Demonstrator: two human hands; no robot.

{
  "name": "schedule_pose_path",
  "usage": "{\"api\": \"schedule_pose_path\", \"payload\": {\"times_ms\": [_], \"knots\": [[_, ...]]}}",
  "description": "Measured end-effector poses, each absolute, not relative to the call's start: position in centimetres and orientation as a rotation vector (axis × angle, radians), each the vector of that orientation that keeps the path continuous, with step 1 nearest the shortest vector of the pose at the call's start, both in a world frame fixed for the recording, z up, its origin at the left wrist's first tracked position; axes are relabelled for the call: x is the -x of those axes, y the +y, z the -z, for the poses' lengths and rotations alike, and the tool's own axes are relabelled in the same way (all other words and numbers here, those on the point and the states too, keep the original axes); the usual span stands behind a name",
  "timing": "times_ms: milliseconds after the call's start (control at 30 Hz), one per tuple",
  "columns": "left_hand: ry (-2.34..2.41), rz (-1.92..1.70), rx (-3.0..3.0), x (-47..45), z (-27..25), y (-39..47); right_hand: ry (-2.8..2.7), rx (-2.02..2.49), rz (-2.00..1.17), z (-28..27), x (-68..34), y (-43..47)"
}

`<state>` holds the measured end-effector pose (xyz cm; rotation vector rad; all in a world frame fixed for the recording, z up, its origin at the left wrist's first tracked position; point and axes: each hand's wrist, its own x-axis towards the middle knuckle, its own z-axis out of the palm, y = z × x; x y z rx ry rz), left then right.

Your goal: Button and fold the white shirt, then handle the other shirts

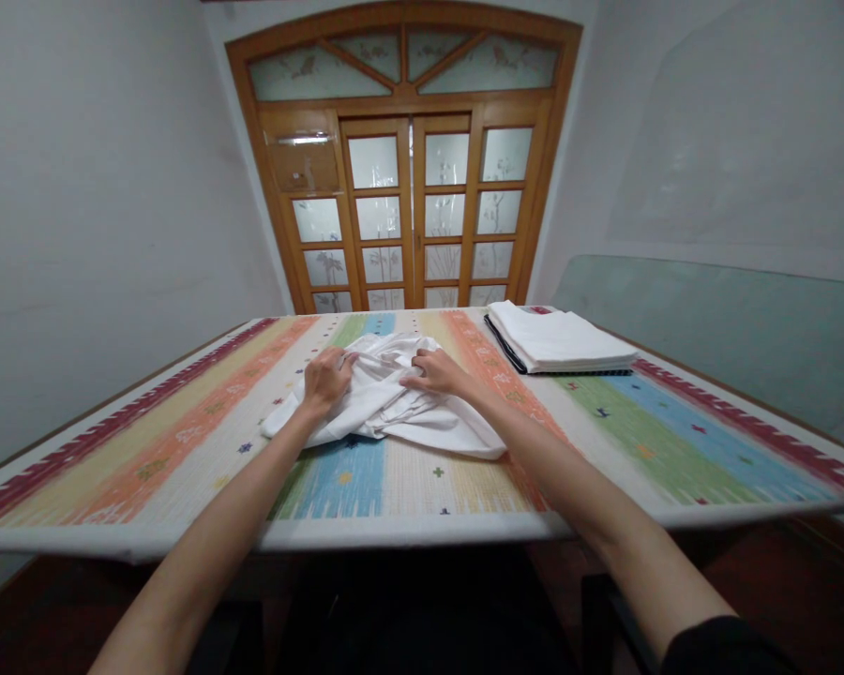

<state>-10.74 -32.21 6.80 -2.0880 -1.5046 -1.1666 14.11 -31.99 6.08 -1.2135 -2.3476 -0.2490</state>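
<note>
A crumpled white cloth lies bunched on the table in front of me, its folds overlapping and its lower edge spread toward me. Whether it is a garment I cannot tell. My left hand is on its left side, fingers curled and closed on the fabric. On the upper right part, my right hand grips the cloth, with the thumb and fingers closing on a fold. Some fingertips are hidden among the folds.
A patterned striped tablecloth covers the table. At the right rear lies a stack of folded white cloth with a dark layer beneath. Wooden doors with glass panes stand behind the table, between pale walls. A greenish panel runs along the right.
</note>
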Motion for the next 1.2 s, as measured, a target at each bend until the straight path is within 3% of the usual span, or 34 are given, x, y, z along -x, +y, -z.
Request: {"api": "schedule_pose_path", "payload": {"times_ms": [200, 433, 667, 1033, 1200], "knots": [[-1.657, 1.16, 1.898, 12.8, -7.4, -30.0, -2.326, 1.317, 0.633, -7.6, -15.5, -32.5], [-1.799, 1.068, 1.856, 17.4, -6.5, -28.1, -2.123, 1.986, 0.355, -6.3, -19.4, -32.0], [-1.191, 0.788, 2.363, 15.7, -7.2, -27.4, -2.273, 1.865, 0.213, -5.7, -18.0, -30.9], [-1.14, 1.016, 2.598, 10.9, -6.7, -26.2, -2.082, 1.262, -0.28, -4.8, -13.0, -27.5], [-1.468, 1.503, 2.673, 7.0, -5.0, -25.1, -1.914, 1.046, -0.606, -4.8, -11.3, -25.8]]}}
